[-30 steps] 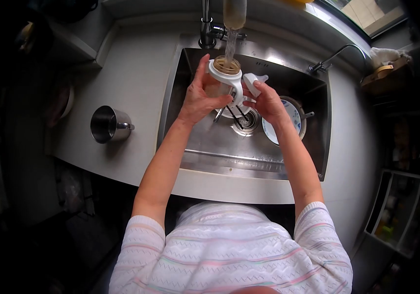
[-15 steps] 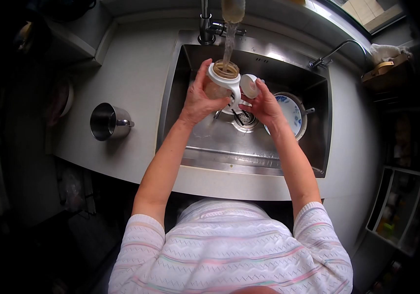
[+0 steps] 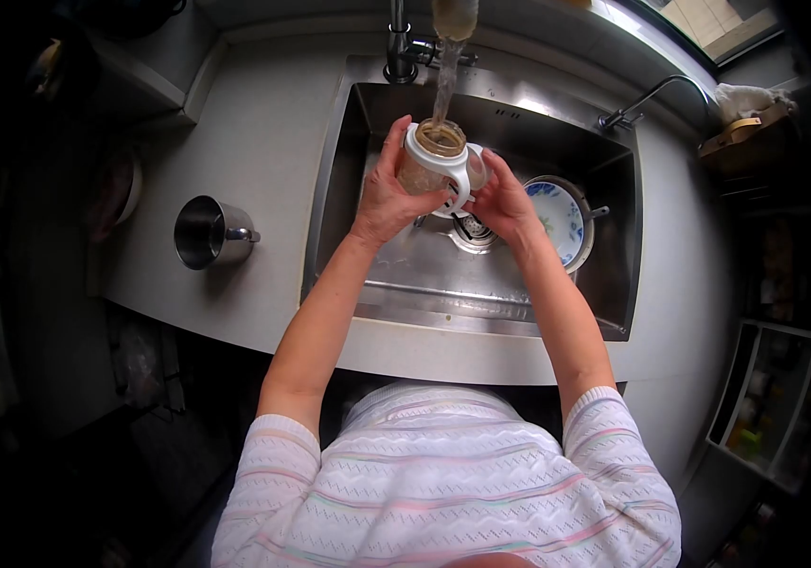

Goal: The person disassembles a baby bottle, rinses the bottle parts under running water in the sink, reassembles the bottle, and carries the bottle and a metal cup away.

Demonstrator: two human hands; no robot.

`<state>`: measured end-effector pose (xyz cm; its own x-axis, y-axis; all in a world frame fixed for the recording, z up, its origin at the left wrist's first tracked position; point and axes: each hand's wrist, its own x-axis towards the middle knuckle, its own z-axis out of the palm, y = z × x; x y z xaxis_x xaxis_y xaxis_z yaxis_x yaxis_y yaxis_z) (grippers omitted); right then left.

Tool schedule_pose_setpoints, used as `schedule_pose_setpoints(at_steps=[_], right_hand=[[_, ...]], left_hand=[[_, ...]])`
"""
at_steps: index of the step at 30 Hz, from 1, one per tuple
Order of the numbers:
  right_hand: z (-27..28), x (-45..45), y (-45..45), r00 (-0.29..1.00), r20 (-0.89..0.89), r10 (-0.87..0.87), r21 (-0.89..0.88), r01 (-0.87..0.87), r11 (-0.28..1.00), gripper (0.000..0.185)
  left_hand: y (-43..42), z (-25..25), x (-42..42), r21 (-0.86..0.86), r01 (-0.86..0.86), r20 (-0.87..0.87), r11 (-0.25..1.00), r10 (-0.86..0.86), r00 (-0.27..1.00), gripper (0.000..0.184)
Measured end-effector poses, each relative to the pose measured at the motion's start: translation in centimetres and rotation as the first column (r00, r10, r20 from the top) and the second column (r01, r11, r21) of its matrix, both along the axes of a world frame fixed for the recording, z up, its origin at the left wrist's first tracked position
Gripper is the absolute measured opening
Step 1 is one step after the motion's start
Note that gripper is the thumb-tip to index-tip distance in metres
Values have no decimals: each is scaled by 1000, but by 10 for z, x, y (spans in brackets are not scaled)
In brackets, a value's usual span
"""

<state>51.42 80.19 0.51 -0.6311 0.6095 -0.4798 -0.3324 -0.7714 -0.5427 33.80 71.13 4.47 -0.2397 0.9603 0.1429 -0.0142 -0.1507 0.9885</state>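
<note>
Bottle (image 3: 415, 176), upper centre: long axis leaned, mouth pointed up-right. Left hand (image 3: 392, 203) grasped it; right hand (image 3: 505, 201) grasped lid (image 3: 477, 163), partly hidden.

Pale counter (image 3: 259, 142) bears metal mug (image 3: 226, 248) (shiny).

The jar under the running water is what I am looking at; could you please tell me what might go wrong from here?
Water falls at the open mouth of the jar, so it could splash off the rim. The left hand grips the jar by its body, which may be slippery and could drop into the sink. The right hand holds a white lid-like piece, which might fall toward the drain.
</note>
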Motion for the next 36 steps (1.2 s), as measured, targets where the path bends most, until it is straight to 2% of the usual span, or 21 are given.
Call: schedule_pose_setpoints(at_steps=[14, 19, 22, 23, 26, 27, 30, 33, 36], right_hand=[[14, -26, 5, 992, -123, 40, -14, -42, 999, 39], [16, -44, 12, 976, -196, 92, 7, -93, 996, 37], [12, -62, 13, 982, -160, 98, 34, -93, 995, 38], [21, -70, 5, 999, -51, 6, 126, 1, 992, 37], [19, -74, 6, 979, 192, 61, 231, -106, 967, 37], [23, -75, 3, 961, 273, 38, 294, -121, 948, 39], [24, -69, 4, 920, 384, 83, 400, -247, 883, 39], [25, -71, 3, 906, 423, -5, 419, -190, 888, 44], [32, -66, -3, 881, 470, 58, 334, -238, 912, 46]], left_hand=[[-1, 5, 3, 3, -23, -81, 1000, 24, 996, 100], [-9, 11, -1, -20, -89, -184, 996, 83, 979, 101], [-20, 12, -6, -27, -107, -211, 994, 99, 972, 100], [-24, 12, -9, -30, -114, -221, 993, 105, 970, 100], [-33, 4, -16, -17, -113, -146, 993, 109, 983, 99], [-35, 3, -18, -9, -129, -177, 992, 126, 976, 99], [-39, -1, -20, -2, -161, -231, 987, 156, 960, 98], [-41, -8, -21, -30, -159, -206, 987, 149, 967, 98], [-42, -11, -21, -45, -157, -177, 987, 147, 973, 98]])
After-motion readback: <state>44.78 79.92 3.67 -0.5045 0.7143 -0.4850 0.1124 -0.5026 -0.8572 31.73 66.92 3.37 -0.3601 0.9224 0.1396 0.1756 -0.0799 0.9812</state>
